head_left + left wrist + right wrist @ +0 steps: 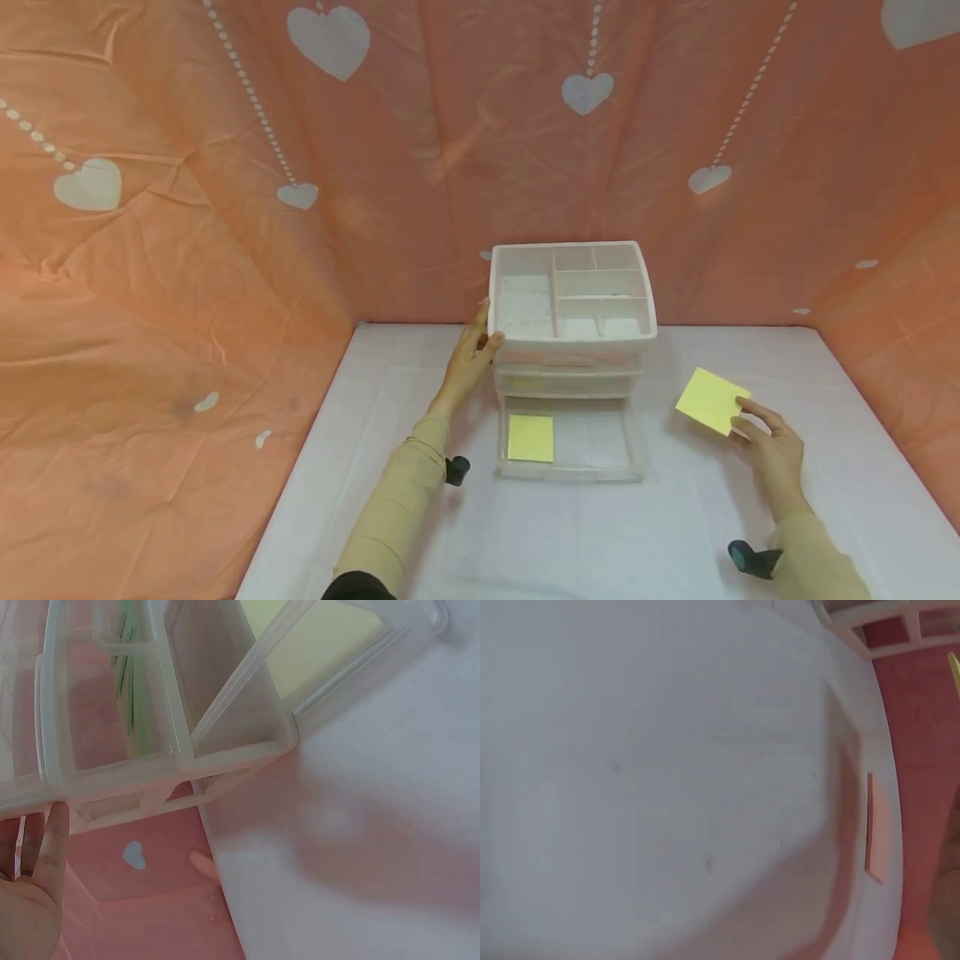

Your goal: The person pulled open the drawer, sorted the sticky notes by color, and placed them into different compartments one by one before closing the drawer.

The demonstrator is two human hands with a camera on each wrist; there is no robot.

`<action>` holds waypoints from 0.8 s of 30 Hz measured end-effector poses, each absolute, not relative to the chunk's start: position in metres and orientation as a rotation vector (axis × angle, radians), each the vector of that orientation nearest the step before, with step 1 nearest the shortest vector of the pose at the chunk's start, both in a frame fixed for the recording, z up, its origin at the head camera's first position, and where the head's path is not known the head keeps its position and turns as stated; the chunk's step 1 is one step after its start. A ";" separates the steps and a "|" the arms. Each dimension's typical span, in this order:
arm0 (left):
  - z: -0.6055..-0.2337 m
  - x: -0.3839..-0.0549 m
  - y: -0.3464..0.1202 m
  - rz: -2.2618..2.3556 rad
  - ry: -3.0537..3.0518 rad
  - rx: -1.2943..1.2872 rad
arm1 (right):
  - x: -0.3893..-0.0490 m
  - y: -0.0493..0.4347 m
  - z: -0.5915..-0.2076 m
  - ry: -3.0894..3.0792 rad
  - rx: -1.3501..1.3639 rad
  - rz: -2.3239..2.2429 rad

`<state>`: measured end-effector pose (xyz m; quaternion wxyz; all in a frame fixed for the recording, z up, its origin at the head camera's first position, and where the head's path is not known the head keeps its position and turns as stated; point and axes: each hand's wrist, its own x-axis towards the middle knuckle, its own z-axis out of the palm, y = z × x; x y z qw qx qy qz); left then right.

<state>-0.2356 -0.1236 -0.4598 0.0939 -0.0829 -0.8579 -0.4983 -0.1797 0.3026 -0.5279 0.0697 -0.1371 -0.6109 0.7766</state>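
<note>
A white drawer organizer (570,343) with a divided top stands at the back of the table. Its clear bottom drawer (600,477) is pulled out, with a yellow sticky note pad (531,438) lying in its left part. My left hand (467,360) rests on the organizer's left side, the thumb at the front corner and straight fingers (54,851) against the side. Over the table to the right, my right hand (772,446) pinches a second yellow sticky note pad (708,400) by its edge. Only a sliver of that pad (955,671) shows in the right wrist view.
Green strips (131,682) show through the organizer's clear side in the left wrist view. The white-covered table (675,533) meets an orange cloth with white hearts (450,167) at the back and sides. Dark camera mounts (457,470) stick out from both wrists.
</note>
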 end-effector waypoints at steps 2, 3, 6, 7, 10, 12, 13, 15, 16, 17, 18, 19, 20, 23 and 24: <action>-0.460 -0.235 -0.124 -1.489 -2.547 -0.241 | -0.178 0.297 -0.525 -1.860 -0.384 2.352; -0.460 -0.235 -0.124 -1.493 -2.547 -0.241 | -0.177 0.294 -0.524 -1.873 -0.365 2.361; -0.460 -0.235 -0.123 -1.509 -2.546 -0.237 | -0.176 0.286 -0.520 -1.906 -0.302 2.384; -0.459 -0.235 -0.123 -1.513 -2.544 -0.236 | -0.175 0.284 -0.519 -1.927 -0.272 2.379; -0.459 -0.235 -0.123 -1.518 -2.542 -0.236 | -0.175 0.275 -0.516 -1.947 -0.186 2.374; -0.459 -0.235 -0.123 -1.516 -2.544 -0.229 | -0.174 0.269 -0.514 -1.959 -0.129 2.376; -0.459 -0.235 -0.123 -1.516 -2.544 -0.226 | -0.174 0.266 -0.513 -1.972 -0.108 2.374; -0.459 -0.235 -0.123 -1.517 -2.545 -0.220 | -0.174 0.261 -0.511 -2.007 -0.080 2.367; -0.459 -0.235 -0.123 -1.514 -2.545 -0.218 | -0.174 0.259 -0.510 -2.027 -0.073 2.365; -0.458 -0.234 -0.123 -1.510 -2.547 -0.215 | -0.174 0.257 -0.510 -2.046 -0.072 2.362; -0.458 -0.234 -0.123 -1.509 -2.545 -0.217 | -0.173 0.256 -0.509 -2.065 -0.079 2.356; -0.458 -0.234 -0.123 -1.509 -2.543 -0.219 | -0.173 0.255 -0.509 -2.085 -0.084 2.347; -0.458 -0.234 -0.123 -1.508 -2.543 -0.220 | -0.172 0.255 -0.509 -2.096 -0.090 2.347; -0.458 -0.235 -0.123 -1.504 -2.546 -0.224 | -0.169 0.254 -0.511 -2.139 -0.103 2.331; -0.458 -0.235 -0.122 -1.503 -2.547 -0.225 | -0.169 0.253 -0.511 -2.163 -0.101 2.317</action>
